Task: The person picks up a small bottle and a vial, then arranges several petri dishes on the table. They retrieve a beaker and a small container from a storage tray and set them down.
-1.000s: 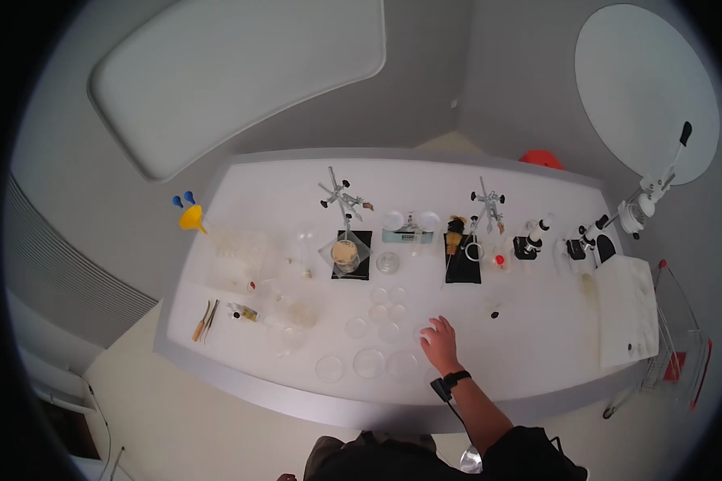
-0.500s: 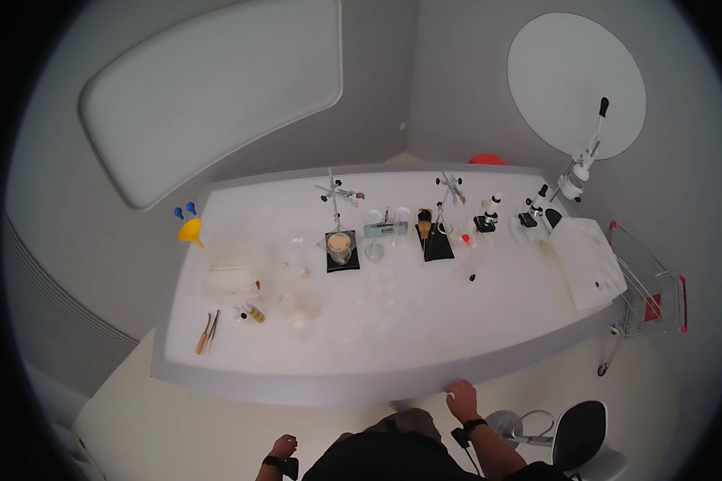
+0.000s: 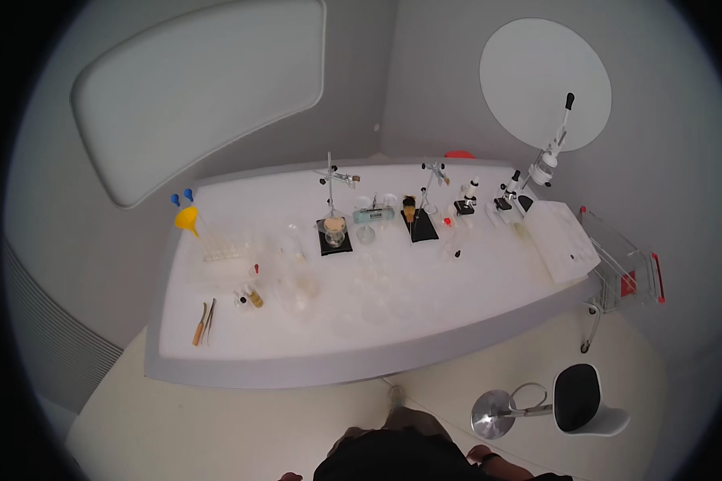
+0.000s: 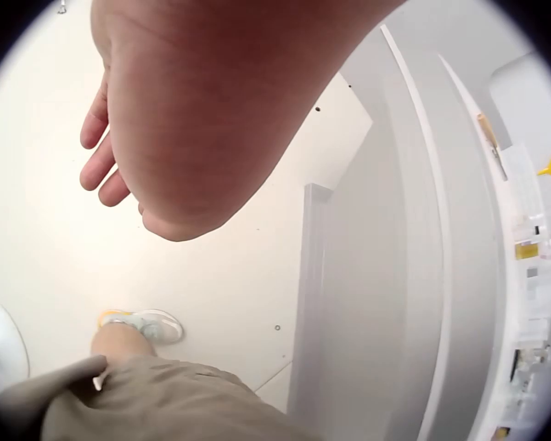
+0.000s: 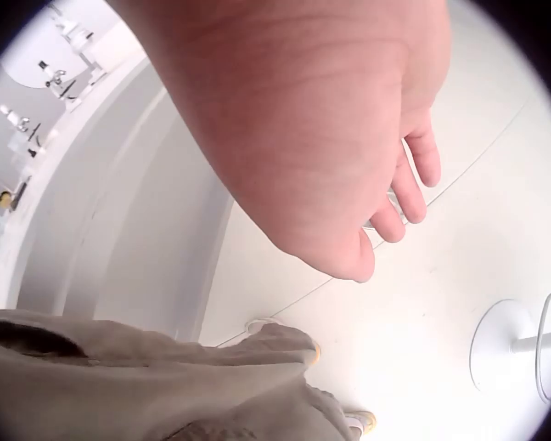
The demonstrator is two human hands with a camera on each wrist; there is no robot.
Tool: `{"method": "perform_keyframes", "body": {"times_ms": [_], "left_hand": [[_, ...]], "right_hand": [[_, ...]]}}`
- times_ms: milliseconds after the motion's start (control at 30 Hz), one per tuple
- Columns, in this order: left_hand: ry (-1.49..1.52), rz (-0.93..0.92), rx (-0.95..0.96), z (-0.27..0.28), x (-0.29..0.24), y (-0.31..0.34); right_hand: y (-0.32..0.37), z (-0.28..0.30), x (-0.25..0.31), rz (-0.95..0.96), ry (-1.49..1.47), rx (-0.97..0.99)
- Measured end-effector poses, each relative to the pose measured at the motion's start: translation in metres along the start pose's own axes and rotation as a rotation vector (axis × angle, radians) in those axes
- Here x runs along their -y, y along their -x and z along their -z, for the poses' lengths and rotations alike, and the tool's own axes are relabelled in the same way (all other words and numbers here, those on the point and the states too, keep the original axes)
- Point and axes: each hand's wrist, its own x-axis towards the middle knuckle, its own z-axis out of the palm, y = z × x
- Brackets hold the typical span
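Both hands hang beside the body, away from the white lab table (image 3: 361,317). In the left wrist view the left hand (image 4: 184,129) holds nothing, its fingers loosely bent over the pale floor; only a bit of it shows at the bottom of the head view. The right hand (image 5: 335,156) is likewise without any object, fingers relaxed above the floor, near the trouser leg (image 5: 184,377). On the table stand two iron stands, one with a beaker (image 3: 334,234) on its black base (image 3: 346,247), plus a small balance (image 3: 373,215) and two microscopes (image 3: 468,196).
A bar stool (image 3: 578,398) stands right of the person. Beyond the table's right end is a shopping cart (image 3: 630,276). A yellow funnel (image 3: 186,219), a test-tube rack (image 3: 226,250), tweezers (image 3: 210,321) and faint clear glassware lie on the left half of the table.
The right hand has left the clear dishes on the table and dropped to the person's side. The person has moved back from the table, and the stool has come into full view.
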Motion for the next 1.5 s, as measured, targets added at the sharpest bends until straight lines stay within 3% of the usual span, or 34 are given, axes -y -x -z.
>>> {"method": "perform_keyframes", "body": {"times_ms": [33,67,100,133,167,200,233,267,300,333,367,433,467,500,600,667,767,900,967,1067,1200,1500], "left_hand": [[-0.41,-0.028,-0.017,0.0,-0.002,-0.01],[-0.818,-0.057,-0.032,0.001,-0.004,-0.021],[-1.224,-0.086,-0.045,0.002,-0.007,-0.032],[-1.404,-0.22,-0.079,0.005,-0.014,-0.045],[-1.44,0.012,0.076,0.003,-0.029,-0.08],[-1.113,-0.044,0.024,0.009,-0.039,-0.094],[-0.771,-0.005,-0.262,0.008,-0.046,-0.109],[-0.631,0.145,-0.353,-0.005,-0.089,-0.111],[-1.437,-0.248,-0.184,-0.003,-0.121,-0.119],[-1.485,-0.33,-0.187,-0.015,-0.169,-0.121],[-1.359,-0.456,-0.199,-0.024,-0.213,-0.12],[-1.099,-0.443,-0.119,-0.046,-0.312,-0.124],[-0.654,-0.198,-0.168,-0.069,-0.376,-0.118],[-0.454,-0.158,-0.205,-0.083,-0.43,-0.118],[-0.181,-0.342,-0.332,-0.097,-0.562,-0.134],[-0.173,-0.529,-0.466,-0.075,-0.608,-0.176],[-0.585,-0.697,-0.82,-0.048,-0.692,-0.23],[-0.575,-0.605,-0.856,-0.006,-0.739,-0.302],[-0.788,-0.651,-0.946,0.002,-0.754,-0.329],[-0.85,-0.625,-0.905,0.008,-0.758,-0.36],[-0.883,-0.564,-0.932,0.005,-0.762,-0.377],[-0.89,-0.631,-1.01,0.007,-0.751,-0.392]], "right_hand": [[0.0,-0.001,-0.005,0.081,-0.031,-0.127],[-0.009,0.002,-0.002,0.003,-0.08,-0.201],[0.004,0.022,0.013,0.045,-0.073,-0.282],[-0.024,0.024,0.004,0.148,0.037,-0.398],[-0.032,0.04,0.016,0.255,0.146,-0.511],[-0.03,0.061,0.016,0.255,0.147,-0.497],[-0.018,0.096,0.059,0.249,-0.049,-0.669],[-0.024,0.126,0.079,0.316,-0.1,-0.733],[-0.031,0.155,0.096,0.382,-0.152,-0.795],[-0.025,0.193,0.124,0.393,-0.204,-0.809],[-0.011,0.233,0.156,0.404,-0.256,-0.823],[-0.002,0.305,0.207,0.512,-0.36,-0.873],[-0.011,0.338,0.225,0.515,-0.361,-0.852],[-0.023,0.368,0.239,0.591,-0.339,-0.891],[-0.048,0.455,0.287,0.752,-0.321,-0.869],[-0.08,0.5,0.317,0.824,-0.368,-0.812],[-0.138,0.554,0.362,0.938,-0.341,-0.77],[-0.198,0.596,0.426,0.93,-0.359,-0.607],[-0.222,0.603,0.453,0.944,-0.331,-0.58],[-0.241,0.602,0.478,0.972,-0.267,-0.58],[-0.245,0.599,0.492,0.978,-0.267,-0.575],[-0.253,0.585,0.492,0.964,-0.225,-0.695]]}}
